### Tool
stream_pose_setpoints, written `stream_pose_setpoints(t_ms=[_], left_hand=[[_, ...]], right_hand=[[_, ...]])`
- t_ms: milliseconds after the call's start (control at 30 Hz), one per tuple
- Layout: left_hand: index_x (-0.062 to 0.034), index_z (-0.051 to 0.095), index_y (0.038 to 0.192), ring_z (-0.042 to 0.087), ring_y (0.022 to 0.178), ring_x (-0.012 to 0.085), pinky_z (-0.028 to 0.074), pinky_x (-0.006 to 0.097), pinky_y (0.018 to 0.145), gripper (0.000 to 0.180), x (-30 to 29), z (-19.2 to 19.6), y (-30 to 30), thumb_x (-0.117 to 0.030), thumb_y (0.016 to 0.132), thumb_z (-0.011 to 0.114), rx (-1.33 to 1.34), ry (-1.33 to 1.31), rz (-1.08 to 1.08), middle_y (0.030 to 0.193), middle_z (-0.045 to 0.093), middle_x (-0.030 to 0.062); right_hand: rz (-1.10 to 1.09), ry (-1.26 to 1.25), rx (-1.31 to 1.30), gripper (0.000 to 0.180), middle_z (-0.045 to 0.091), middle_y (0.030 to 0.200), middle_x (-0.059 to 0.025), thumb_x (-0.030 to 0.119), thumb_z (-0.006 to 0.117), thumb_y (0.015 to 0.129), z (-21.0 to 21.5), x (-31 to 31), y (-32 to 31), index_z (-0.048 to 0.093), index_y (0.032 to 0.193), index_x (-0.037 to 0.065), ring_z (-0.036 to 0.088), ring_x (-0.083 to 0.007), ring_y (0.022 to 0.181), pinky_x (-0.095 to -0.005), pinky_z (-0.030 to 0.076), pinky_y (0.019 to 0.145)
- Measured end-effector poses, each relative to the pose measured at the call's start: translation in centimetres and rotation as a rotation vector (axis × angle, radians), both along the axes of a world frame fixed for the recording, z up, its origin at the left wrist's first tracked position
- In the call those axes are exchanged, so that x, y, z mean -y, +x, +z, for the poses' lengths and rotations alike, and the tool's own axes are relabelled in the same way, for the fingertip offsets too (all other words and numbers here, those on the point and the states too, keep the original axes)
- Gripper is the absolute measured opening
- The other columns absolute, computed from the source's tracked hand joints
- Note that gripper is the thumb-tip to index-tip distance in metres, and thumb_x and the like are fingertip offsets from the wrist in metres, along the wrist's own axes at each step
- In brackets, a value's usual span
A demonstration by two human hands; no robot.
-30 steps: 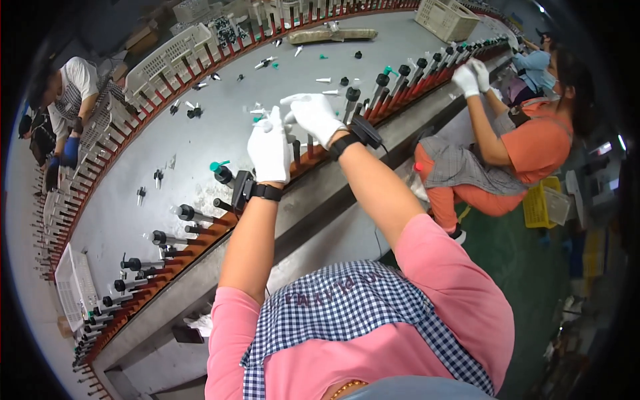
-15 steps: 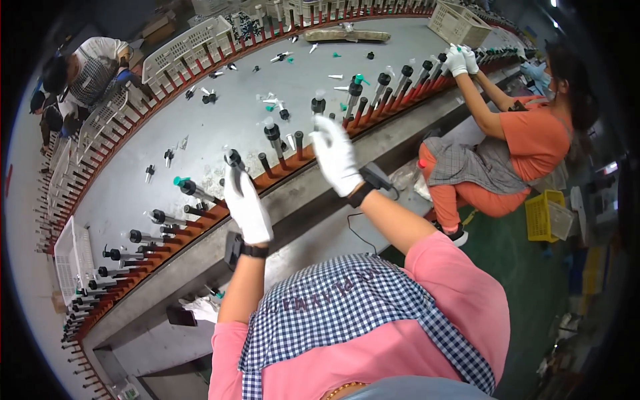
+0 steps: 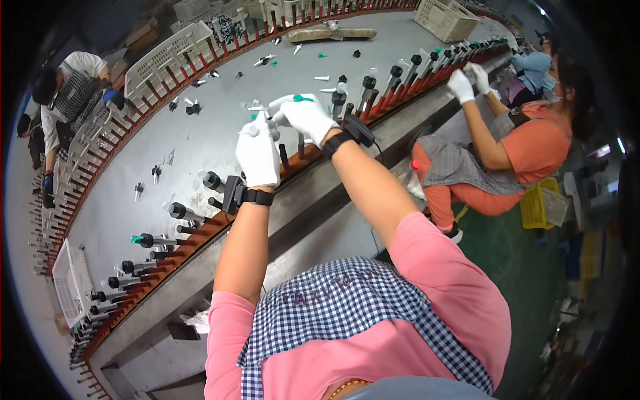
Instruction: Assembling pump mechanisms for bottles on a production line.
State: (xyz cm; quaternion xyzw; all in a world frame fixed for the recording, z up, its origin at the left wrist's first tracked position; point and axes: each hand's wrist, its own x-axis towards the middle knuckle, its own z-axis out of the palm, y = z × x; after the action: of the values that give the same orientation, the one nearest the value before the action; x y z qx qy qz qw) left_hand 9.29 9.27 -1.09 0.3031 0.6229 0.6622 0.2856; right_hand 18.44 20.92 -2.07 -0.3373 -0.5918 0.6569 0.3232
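My left hand (image 3: 259, 157), in a white glove, is raised over the near edge of the grey table, its fingers closed around a small clear cap (image 3: 251, 129). My right hand (image 3: 308, 120), also gloved, meets it from the right with curled fingers. A small green piece (image 3: 303, 99) shows at the right fingers; what exactly they grip is hidden. Left of my hands stands a clear bottle with a black collar (image 3: 212, 180), one of a row along the belt. Beyond my right hand is another black-collared bottle (image 3: 339, 99).
Red rods line the curved conveyor (image 3: 220, 223). Loose pump parts (image 3: 193, 107) lie on the grey table (image 3: 220, 133). White crates (image 3: 448, 20) stand along the far side. A co-worker in orange (image 3: 527, 147) sits at my right; another person (image 3: 77, 93) works at far left.
Both hands have come together: the left moved up and right, the right moved left and its fingers curled. The row of bottles has shifted toward the lower left.
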Motion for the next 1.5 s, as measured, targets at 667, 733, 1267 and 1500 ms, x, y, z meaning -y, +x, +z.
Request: stream_pose_setpoints(t_ms=[667, 733, 1267, 1500], left_hand=[[0.0001, 0.060, 0.131, 0.058, 0.122, 0.0391, 0.044, 0.043, 0.106, 0.037, 5.8, -1.6, 2.4, -0.007, 0.096, 0.061, -0.932, 0.136, 0.023, 0.133, 0.059, 0.0231], [0.0000, 0.062, 0.127, 0.058, 0.118, 0.0408, 0.047, 0.044, 0.102, 0.034, 2.1, 0.1, 2.0, -0.006, 0.094, 0.061, -0.971, 0.190, -0.014, 0.131, 0.060, 0.0244], [-0.0067, 0.065, 0.126, 0.057, 0.123, 0.0409, 0.047, 0.043, 0.103, 0.034, 6.5, -2.9, -1.6, 0.003, 0.093, 0.060, -1.032, 0.077, 0.220, 0.132, 0.060, 0.0228], [-0.0019, 0.061, 0.130, 0.059, 0.121, 0.0412, 0.047, 0.044, 0.105, 0.038, 10.4, -4.5, 1.7, 0.001, 0.092, 0.060, -0.998, 0.046, -0.211, 0.134, 0.059, 0.0256]], right_hand=[[-0.406, 0.961, 0.240, 0.028, 0.059, 0.130, -0.0226, 0.009, 0.059, 0.096, -0.3, 1.3, 5.6, 0.067, 0.122, 0.005, 0.057, -0.0384, 0.120, -0.0392, 0.046, 0.104], [-0.309, 1.166, 0.319, 0.026, 0.063, 0.121, -0.0200, 0.008, 0.059, 0.094, -0.8, -1.1, 4.2, 0.069, 0.117, 0.007, 0.061, -0.0364, 0.112, -0.0397, 0.049, 0.099], [-0.232, 1.041, 0.107, 0.032, 0.066, 0.116, -0.0165, 0.002, 0.061, 0.091, -2.9, 7.2, 3.4, 0.068, 0.122, 0.008, 0.065, -0.0336, 0.107, -0.0381, 0.053, 0.094], [-0.562, 1.170, 0.355, 0.031, 0.056, 0.135, -0.0212, 0.009, 0.062, 0.093, -2.9, 1.4, 9.4, 0.065, 0.124, 0.003, 0.060, -0.0375, 0.118, -0.0416, 0.050, 0.102]])
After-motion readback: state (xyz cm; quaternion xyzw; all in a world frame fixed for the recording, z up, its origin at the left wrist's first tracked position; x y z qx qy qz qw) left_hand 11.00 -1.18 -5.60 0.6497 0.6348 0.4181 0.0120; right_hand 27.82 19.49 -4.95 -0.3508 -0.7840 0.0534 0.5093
